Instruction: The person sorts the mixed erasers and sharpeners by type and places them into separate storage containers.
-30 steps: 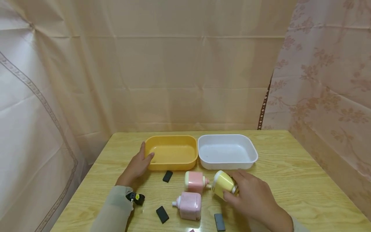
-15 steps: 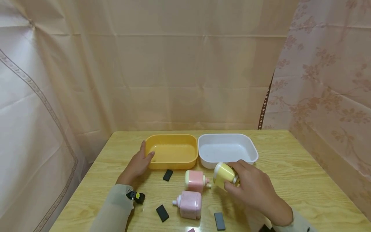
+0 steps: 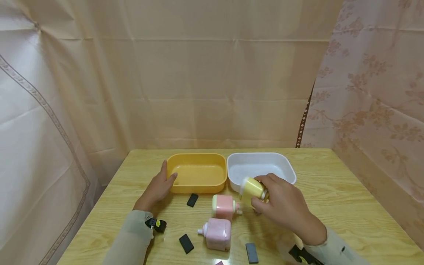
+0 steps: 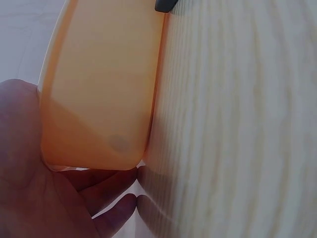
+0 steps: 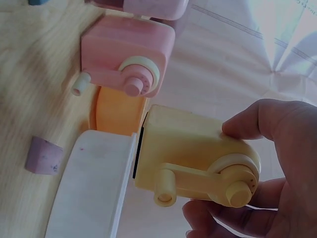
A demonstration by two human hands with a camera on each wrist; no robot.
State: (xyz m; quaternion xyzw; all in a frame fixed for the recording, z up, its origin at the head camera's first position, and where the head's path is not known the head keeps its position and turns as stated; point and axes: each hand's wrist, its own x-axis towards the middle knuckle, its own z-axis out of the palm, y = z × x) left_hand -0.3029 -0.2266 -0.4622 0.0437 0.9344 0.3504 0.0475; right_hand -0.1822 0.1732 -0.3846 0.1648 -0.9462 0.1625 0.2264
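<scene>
My right hand (image 3: 281, 204) grips a yellow hand-crank sharpener (image 3: 251, 189) and holds it in the air at the near rim of the white tub (image 3: 288, 173). In the right wrist view the fingers and thumb of the right hand (image 5: 277, 173) wrap round the yellow sharpener (image 5: 188, 153), whose crank faces the camera beside the white tub (image 5: 94, 183). My left hand (image 3: 159, 186) rests against the near-left corner of the orange tub (image 3: 198, 156). The left wrist view shows the palm and fingers of the left hand (image 4: 74, 198) lying against the orange tub (image 4: 99, 99).
Two pink sharpeners (image 3: 223, 206) (image 3: 216, 233) lie on the wooden table (image 3: 331, 206) in front of the tubs. Three flat black pieces (image 3: 192, 200) (image 3: 186, 243) (image 3: 251, 253) lie among them. Curtains close in the back and both sides.
My right hand has lifted the yellow sharpener off the table and carried it away from me and slightly left, up to the white tub's near rim. The left hand has stayed put.
</scene>
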